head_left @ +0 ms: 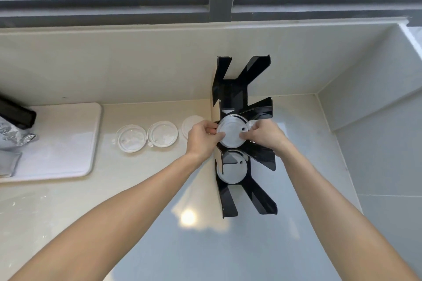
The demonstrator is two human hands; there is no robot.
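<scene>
A black acrylic lid rack (230,93) with slanted dividers stands on the pale counter. A white cup lid (231,134) lies in its middle slot. My left hand (203,138) pinches the lid's left edge, and my right hand (265,134) holds its right edge with the thumb on top. Another white lid (230,167) sits in the slot nearer me. Three more lids lie on the counter to the left: one (132,138), a second (162,136), and a third (190,125) partly hidden behind my left hand.
A white mat (61,143) lies at the left with a silver foil bag (13,134) and a black object (16,113) on it. A tiled backsplash and dark window frame run behind. A wall corner closes the counter at the right.
</scene>
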